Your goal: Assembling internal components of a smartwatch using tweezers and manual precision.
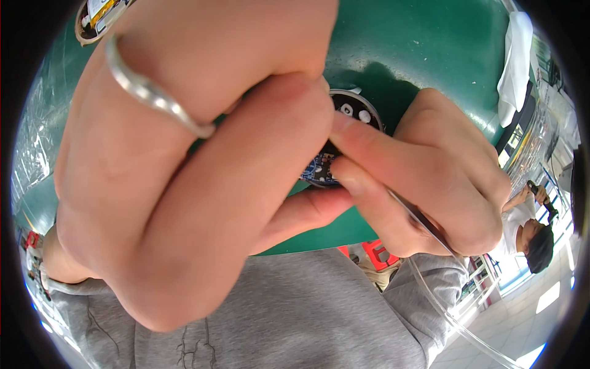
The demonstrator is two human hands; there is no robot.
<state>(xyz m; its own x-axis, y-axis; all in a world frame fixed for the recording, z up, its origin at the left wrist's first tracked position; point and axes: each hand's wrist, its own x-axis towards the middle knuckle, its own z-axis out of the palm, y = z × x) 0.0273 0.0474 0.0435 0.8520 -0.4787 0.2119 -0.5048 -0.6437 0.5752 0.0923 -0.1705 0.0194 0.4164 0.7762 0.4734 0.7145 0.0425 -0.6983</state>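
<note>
Round black device [344,132] with a blue circuit board inside is being held close to the camera, above the green table [430,55]. The left hand [184,160], wearing a silver ring [153,92], is gripping it from the left. The right hand [430,178] is pinching its edge and holding a clear thin tube [455,320]. Farther, a white cloth [515,58] is lying at the table's right edge.

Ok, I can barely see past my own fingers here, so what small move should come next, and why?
Probably tilt the left hand aside: its fingers cover most of the small round circuit board, which both hands pinch close above the green table. The right hand also holds a thin clear tube.
</note>
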